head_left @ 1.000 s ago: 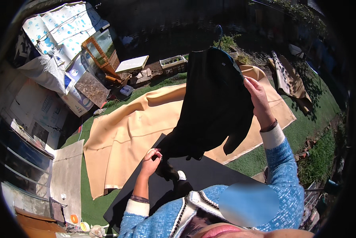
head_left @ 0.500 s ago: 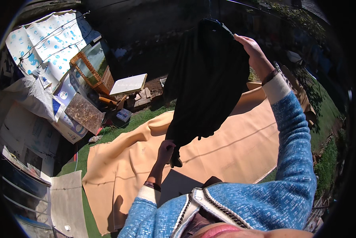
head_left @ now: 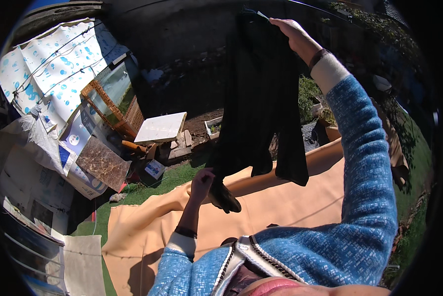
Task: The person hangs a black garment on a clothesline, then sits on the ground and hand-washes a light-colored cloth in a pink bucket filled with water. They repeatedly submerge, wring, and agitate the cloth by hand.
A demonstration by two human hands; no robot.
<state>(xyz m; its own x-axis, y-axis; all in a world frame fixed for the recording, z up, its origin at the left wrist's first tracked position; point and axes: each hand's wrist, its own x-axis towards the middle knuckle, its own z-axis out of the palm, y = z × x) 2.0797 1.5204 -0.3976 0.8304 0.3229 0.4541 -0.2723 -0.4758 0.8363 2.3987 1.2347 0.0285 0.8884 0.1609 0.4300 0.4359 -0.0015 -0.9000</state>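
A long black garment (head_left: 261, 98) hangs in front of me from a thin line high up, its lower parts separate and loose. At its top a pale hanger edge (head_left: 263, 16) shows. My raised right hand (head_left: 291, 33) pinches that edge with its fingertips. Lower down, my left hand (head_left: 201, 184) is closed on the garment's lower left part, and a bunched dark end (head_left: 225, 198) dangles beside it. Dark folds against the dark background hide the garment's exact cut and most of the hanger.
A large tan sheet (head_left: 280, 202) covers the ground below. To the left are a white board (head_left: 161, 127) on bricks, a wooden frame (head_left: 115, 108), a brown marbled panel (head_left: 103, 163) and a blue-patterned white cover (head_left: 63, 59). Green ground (head_left: 177, 175) borders the sheet.
My right hand has risen and moved left with the garment's top. The garment now hangs straighter, with its lower right parts swung rightward and spread apart. My left hand keeps its hold.
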